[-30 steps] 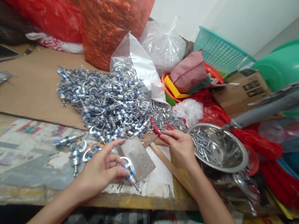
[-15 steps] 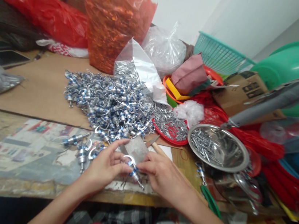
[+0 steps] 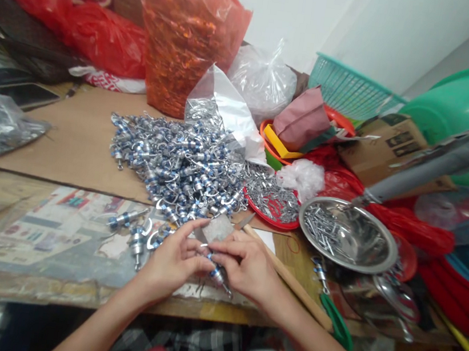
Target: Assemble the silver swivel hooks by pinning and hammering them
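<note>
Both hands meet at the table's front edge around one small silver-and-blue metal fitting (image 3: 216, 275), with a ringed end pointing toward me. My left hand (image 3: 176, 257) pinches it from the left, thumb and fingertips closed. My right hand (image 3: 246, 262) grips it from the right, its fingers covering most of the curved hook. Just behind the fingertips is a grey block (image 3: 218, 228), partly hidden. A pointed blade (image 3: 246, 221) lies beyond it. Several like fittings (image 3: 137, 243) lie left of my left hand, and a large pile of them (image 3: 188, 163) spreads behind.
To the right stand a steel bowl (image 3: 374, 246) of metal pins and a red plate (image 3: 276, 207) of small metal parts. A wooden stick (image 3: 305, 294) lies beside my right forearm, near a green strap (image 3: 338, 321). An orange bag (image 3: 187, 37) stands at the back.
My right fingers have shifted over the fitting's hook, covering more of it. The whole view has moved slightly, so the scene sits further right.
</note>
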`<state>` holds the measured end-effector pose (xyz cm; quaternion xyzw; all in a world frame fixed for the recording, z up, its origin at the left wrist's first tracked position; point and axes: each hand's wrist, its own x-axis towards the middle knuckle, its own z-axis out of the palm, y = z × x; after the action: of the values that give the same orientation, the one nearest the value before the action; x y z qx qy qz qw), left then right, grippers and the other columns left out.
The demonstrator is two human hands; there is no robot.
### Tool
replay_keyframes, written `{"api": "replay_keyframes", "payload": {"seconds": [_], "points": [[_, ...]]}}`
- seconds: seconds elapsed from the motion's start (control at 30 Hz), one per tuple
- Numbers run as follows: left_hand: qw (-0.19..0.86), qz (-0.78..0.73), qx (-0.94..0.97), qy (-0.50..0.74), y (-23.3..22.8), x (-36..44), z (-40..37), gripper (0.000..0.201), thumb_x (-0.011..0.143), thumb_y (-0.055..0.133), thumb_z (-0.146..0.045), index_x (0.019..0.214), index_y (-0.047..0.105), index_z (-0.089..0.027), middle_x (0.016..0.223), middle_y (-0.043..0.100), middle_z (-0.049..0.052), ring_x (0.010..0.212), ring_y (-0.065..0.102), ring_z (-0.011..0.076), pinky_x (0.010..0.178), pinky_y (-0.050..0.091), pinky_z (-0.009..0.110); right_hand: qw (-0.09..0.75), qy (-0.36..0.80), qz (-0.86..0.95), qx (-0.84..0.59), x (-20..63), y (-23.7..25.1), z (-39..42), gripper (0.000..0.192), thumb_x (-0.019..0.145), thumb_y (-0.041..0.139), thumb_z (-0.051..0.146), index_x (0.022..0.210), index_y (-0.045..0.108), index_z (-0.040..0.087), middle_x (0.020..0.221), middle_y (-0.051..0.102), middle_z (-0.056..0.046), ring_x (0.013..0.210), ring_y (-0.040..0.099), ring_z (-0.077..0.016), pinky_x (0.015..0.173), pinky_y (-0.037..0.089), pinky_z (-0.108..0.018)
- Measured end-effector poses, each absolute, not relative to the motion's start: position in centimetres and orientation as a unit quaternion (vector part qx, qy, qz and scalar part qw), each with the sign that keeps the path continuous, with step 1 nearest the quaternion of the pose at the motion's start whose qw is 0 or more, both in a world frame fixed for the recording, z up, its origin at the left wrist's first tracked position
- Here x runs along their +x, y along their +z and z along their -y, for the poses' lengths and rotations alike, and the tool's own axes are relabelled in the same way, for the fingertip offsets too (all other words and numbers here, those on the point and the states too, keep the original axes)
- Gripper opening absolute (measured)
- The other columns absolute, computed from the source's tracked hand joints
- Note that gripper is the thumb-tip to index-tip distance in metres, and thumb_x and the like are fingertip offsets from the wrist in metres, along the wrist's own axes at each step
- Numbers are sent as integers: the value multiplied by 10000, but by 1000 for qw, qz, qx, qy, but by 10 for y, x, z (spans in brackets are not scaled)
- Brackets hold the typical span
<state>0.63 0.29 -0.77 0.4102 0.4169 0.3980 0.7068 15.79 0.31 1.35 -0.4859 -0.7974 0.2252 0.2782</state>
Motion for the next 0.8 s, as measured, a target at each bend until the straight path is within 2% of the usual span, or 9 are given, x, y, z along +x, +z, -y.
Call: {"api": "replay_keyframes", "payload": {"seconds": [0.13, 0.23, 0.3, 0.37, 0.43, 0.5, 0.6, 0.7, 0.8], "points": [[710, -410, 408, 400, -8, 6, -3, 680, 572, 656, -99, 1179, 360, -170, 646, 593, -44, 624, 596, 144, 631, 465, 281, 342, 257, 765, -482, 164, 14, -6, 136, 727, 598, 144, 806, 695, 196, 695, 626, -14, 658, 574, -125, 602, 454, -230], [711, -412, 407, 398, -9, 6, -2, 679, 571, 657, -92, 1178, 362, -174, 653, 586, -48, 622, 592, 138, 630, 464, 278, 409, 185, 716, -534, 191, 13, -3, 163, 801, 512, 196, 881, 653, 185, 835, 623, -44, 789, 580, -147, 699, 463, -268], [712, -415, 405, 396, -8, 6, -2, 678, 569, 659, -93, 1175, 366, -171, 649, 581, -50, 621, 592, 137, 636, 466, 281, 365, 107, 708, -595, 216, 6, 2, 218, 800, 514, 252, 986, 602, 180, 927, 605, -69, 853, 569, -182, 744, 455, -317], [714, -418, 401, 393, -8, 6, -2, 680, 568, 662, -100, 1176, 364, -173, 652, 580, -49, 628, 597, 144, 639, 470, 290, 251, 65, 728, -634, 239, -5, 8, 299, 778, 536, 294, 1052, 560, 176, 938, 593, -82, 863, 567, -214, 753, 452, -353], [714, -420, 400, 392, -7, 6, -3, 680, 571, 662, -107, 1177, 364, -178, 657, 582, -48, 636, 603, 150, 642, 472, 296, 156, 68, 740, -651, 254, -16, 15, 261, 788, 512, 297, 1012, 566, 174, 879, 592, -72, 817, 580, -215, 722, 462, -348], [711, -421, 402, 394, -7, 6, -3, 673, 574, 661, -104, 1175, 367, -178, 659, 586, -46, 640, 603, 149, 645, 472, 294, 134, 82, 733, -661, 258, -21, 20, 200, 809, 473, 279, 950, 568, 174, 838, 592, -59, 770, 591, -200, 684, 475, -325], [709, -418, 407, 396, -7, 6, -2, 671, 579, 657, -93, 1178, 364, -172, 662, 590, -43, 629, 597, 138, 636, 470, 279, 195, 81, 731, -649, 254, -10, 28, 221, 802, 494, 274, 994, 543, 175, 914, 609, -66, 821, 598, -199, 702, 486, -312], [711, -414, 405, 398, -8, 6, -3, 678, 588, 657, -96, 1186, 348, -174, 662, 593, -42, 628, 601, 141, 633, 477, 282, 260, 79, 766, -582, 245, 12, 40, 356, 815, 502, 240, 1169, 484, 211, 1046, 600, -67, 921, 588, -187, 754, 486, -285], [712, -412, 401, 404, -12, 6, -4, 694, 582, 663, -100, 1191, 342, -188, 654, 599, -47, 621, 611, 149, 640, 489, 303, 315, 57, 798, -511, 237, 29, 55, 462, 823, 484, 137, 1259, 417, 273, 1048, 602, -45, 905, 594, -152, 738, 486, -240]]}}
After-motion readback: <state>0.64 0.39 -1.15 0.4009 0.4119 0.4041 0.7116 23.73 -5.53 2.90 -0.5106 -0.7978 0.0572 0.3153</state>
